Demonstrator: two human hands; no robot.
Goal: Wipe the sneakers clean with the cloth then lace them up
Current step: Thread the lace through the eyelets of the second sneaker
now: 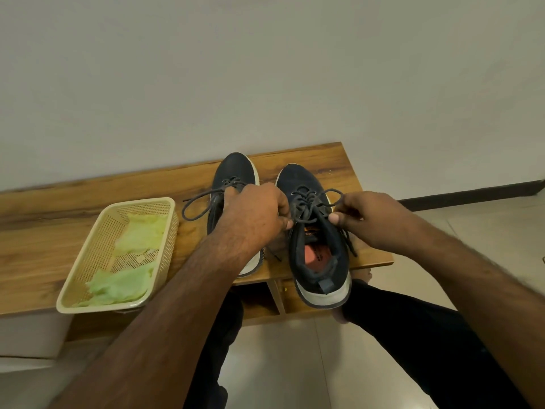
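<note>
Two dark navy mesh sneakers with white soles stand side by side on the brown wood-grain worktop [59, 231], toes towards the pale wall. The right sneaker [317, 237] has its heel jutting past the near edge of the worktop; its opening shows an orange insole. The left sneaker [233, 178] is partly covered by the left forearm. Both hands are at the right sneaker's dark grey lace [309, 199]. The left hand [253, 216] is closed, thumb and fingers pinched on the lace at the top eyelets. The right hand [371, 219] is likewise closed in a pinch grip, thumb against forefinger, holding a loop of the same lace that arches up beside it. The left sneaker's lace [194, 205] trails loose in a curve over the worktop; whether it is tied is hard to judge. Just left of the sneakers sits a cream perforated plastic basket [88, 255], holding a crumpled pale green cloth [124, 281]
</note>
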